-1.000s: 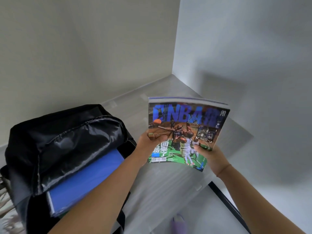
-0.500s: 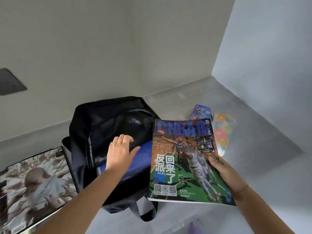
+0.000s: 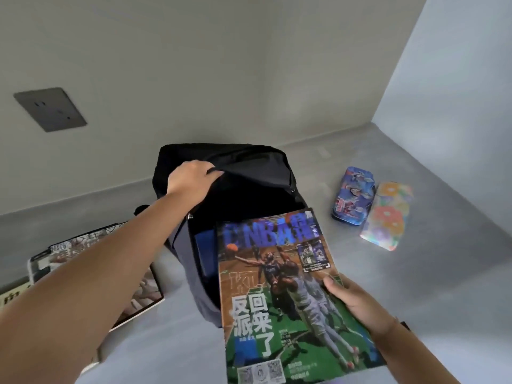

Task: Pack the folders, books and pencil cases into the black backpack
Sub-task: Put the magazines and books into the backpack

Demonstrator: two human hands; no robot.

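though open, backpack mouth (image 3: 243,206) beside magazine (image 3: 279,297)

the magazine (image 3: 277,300) cover reads "nba" in blue, "kl", and "反派回来了" in white.

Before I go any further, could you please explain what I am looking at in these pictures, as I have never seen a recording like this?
There is no machine here. The two arms are a person's own, seen from one wide-angle camera worn on the head, which looks forward and down. The left hand grips the top edge of the black backpack and lifts it open; a blue folder stands inside. The right hand holds a basketball magazine by its edge, with its top end over the bag's mouth. On the grey surface a book lies left of the bag. To the bag's right, a blue pencil case and a flowered pencil case lie side by side. A socket is on the wall.
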